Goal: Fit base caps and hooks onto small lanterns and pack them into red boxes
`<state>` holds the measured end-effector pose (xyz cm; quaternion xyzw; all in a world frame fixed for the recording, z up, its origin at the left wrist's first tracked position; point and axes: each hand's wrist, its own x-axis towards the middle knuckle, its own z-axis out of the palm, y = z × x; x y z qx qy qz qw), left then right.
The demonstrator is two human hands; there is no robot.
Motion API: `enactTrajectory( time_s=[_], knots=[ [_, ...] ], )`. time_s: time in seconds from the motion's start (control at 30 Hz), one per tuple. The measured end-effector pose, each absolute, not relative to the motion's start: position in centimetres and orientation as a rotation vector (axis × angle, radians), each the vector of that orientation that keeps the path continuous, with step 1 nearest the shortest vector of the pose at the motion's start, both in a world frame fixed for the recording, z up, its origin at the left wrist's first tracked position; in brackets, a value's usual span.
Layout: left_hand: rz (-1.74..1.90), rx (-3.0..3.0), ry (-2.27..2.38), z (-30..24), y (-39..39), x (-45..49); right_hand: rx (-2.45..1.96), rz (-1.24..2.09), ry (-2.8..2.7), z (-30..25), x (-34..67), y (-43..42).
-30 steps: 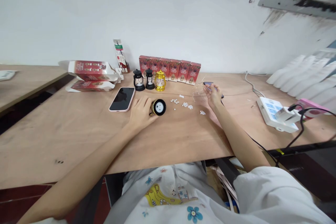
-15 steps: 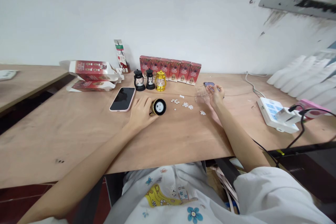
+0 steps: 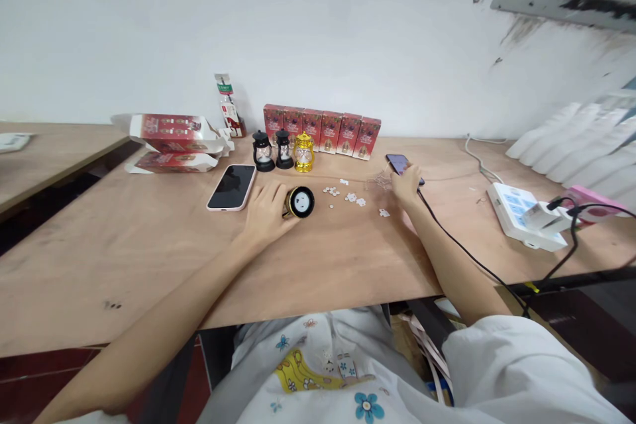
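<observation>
My left hand (image 3: 269,213) is wrapped round a small lantern (image 3: 301,202) lying on its side, its round black-rimmed base with a white centre facing me. My right hand (image 3: 408,185) is low over the table, fingers curled down at a bundle of thin wire (image 3: 379,179); the fingertips are partly hidden. Just behind that hand lies a dark phone (image 3: 397,162) with a black cable. Small white pieces (image 3: 352,198) are scattered between my hands. Two black lanterns (image 3: 263,152) and a gold lantern (image 3: 304,153) stand upright further back.
A pink-edged phone (image 3: 232,187) lies left of my left hand. Several red boxes (image 3: 322,132) stand in a row near the wall. Opened red packaging (image 3: 173,139) lies at the left. A white power strip (image 3: 521,217) with plugs and black cables sits at the right.
My right hand has come down towards the table with the wire bundle, which now sits lower and looks flatter. More of the phone and its cable shows. My left hand has stayed put.
</observation>
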<state>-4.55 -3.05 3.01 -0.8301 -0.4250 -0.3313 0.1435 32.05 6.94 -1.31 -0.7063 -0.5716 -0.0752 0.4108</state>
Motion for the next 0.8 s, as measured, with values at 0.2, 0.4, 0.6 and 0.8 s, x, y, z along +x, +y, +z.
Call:
enactTrajectory(
  time_s=[0.2,0.4,0.6,0.8],
  knots=[
    [-0.962,-2.407,-1.236,3.1,-3.1,-4.5,-1.836,-0.351,-2.042,0.7,30.2,6.0],
    [-0.951,-2.397,-1.243,3.1,-3.1,-4.6,-1.790,-0.362,-2.443,2.2,29.8,7.3],
    [-0.956,-2.398,-1.258,3.2,-3.1,-4.7,-1.763,-0.329,-2.553,3.1,30.2,8.5],
    [-0.999,-2.385,-1.259,3.2,-3.2,-4.7,-1.751,-0.237,-2.406,4.6,31.6,8.9]
  ],
)
